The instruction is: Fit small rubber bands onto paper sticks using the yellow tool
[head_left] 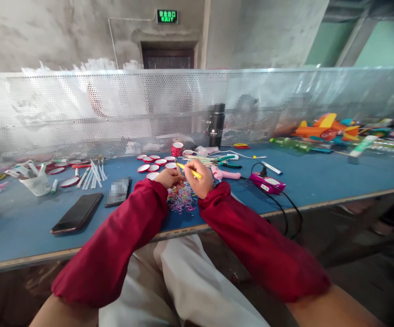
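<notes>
My right hand (pixel 202 180) is closed around a thin yellow stick (pixel 190 171) that points left toward my left hand. My left hand (pixel 170 177) is pinched shut on something small at the stick's tip; I cannot make out what. Both hands hover just above a pile of small coloured rubber bands (pixel 181 201) on the blue table (pixel 27 222). Both arms wear dark red sleeves.
Two phones (pixel 77 212) (pixel 118 191) lie at left. Red-rimmed round lids (pixel 153 163), white sticks (pixel 93 175), a clear cup (pixel 36 183), a pink glue gun (pixel 224 174), a magenta device (pixel 268 182) with a black cable, a black flask (pixel 216 125) and colourful toys (pixel 326 127) surround them. Perforated metal screen behind.
</notes>
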`<move>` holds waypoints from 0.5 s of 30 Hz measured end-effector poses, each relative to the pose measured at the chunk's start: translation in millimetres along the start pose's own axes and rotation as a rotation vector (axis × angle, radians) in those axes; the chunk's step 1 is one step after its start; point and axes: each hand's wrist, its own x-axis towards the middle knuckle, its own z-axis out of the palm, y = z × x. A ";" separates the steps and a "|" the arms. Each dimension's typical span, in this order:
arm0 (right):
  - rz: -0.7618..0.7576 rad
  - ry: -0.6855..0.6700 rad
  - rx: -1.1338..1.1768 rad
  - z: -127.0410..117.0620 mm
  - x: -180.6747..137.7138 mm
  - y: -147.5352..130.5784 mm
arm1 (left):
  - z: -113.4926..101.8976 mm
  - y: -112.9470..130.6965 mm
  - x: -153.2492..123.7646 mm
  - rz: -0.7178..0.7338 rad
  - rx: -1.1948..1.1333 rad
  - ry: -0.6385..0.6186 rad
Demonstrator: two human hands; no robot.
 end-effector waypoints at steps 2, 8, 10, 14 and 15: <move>-0.001 -0.018 -0.009 0.1 0.1 -0.1 | 0.0 0.1 0.2 -0.004 0.004 0.000; 0.002 0.008 -0.011 -0.3 -0.3 -1.2 | -0.5 -0.6 0.6 -0.012 0.029 0.003; -0.006 -0.018 -0.020 -0.5 -0.2 -2.5 | -0.8 -0.5 0.2 -0.010 0.040 -0.005; 0.016 0.005 -0.035 -0.7 0.1 -3.7 | -1.3 0.2 -0.6 -0.025 0.035 0.003; 0.020 0.013 -0.027 -0.8 0.1 -3.5 | -1.4 0.2 -0.7 -0.028 0.034 0.005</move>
